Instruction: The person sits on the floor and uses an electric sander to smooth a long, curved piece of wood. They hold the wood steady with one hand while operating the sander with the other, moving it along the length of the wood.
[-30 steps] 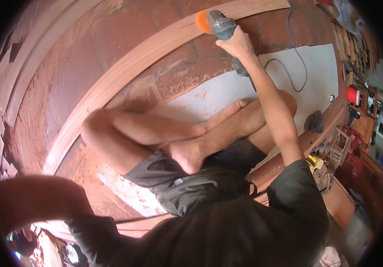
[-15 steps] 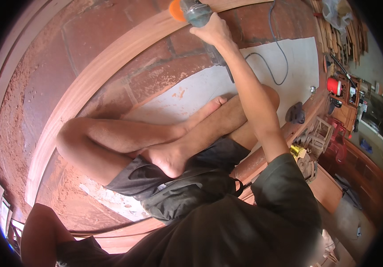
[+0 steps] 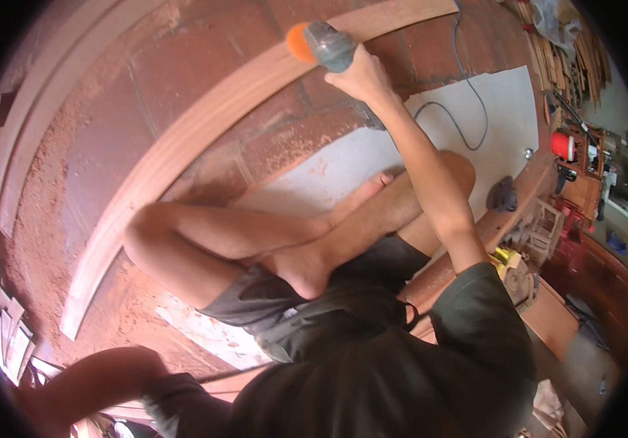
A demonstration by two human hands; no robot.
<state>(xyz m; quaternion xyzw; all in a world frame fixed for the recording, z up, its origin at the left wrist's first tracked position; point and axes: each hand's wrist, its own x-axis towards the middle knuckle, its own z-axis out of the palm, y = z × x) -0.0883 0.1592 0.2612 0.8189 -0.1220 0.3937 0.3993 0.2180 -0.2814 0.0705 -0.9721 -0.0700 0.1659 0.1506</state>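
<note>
My right hand (image 3: 363,75) is wrapped round a corded angle grinder (image 3: 330,47). The orange disc (image 3: 301,42) on its head is over the upper stretch of a long curved wooden board (image 3: 182,131); whether it touches the wood I cannot tell. My forearm hides part of the grinder's body. At the lower left, my left forearm (image 3: 102,376) reaches out toward the dark rim. The left hand (image 3: 33,404) is dark and blurred there, so its fingers do not show.
My crossed legs (image 3: 219,226) lie inside the board's curve. A grey cord (image 3: 483,120) loops over a pale sheet (image 3: 507,95). Sawdust (image 3: 40,190) covers the tiled floor. More curved boards (image 3: 40,109) lie at left. Wood strips (image 3: 573,69) and a red container (image 3: 563,146) are at right.
The view has shifted, so the scene sits slightly farther right and lower. My left forearm has swung outward to the left. My right hand still holds the grinder over the board.
</note>
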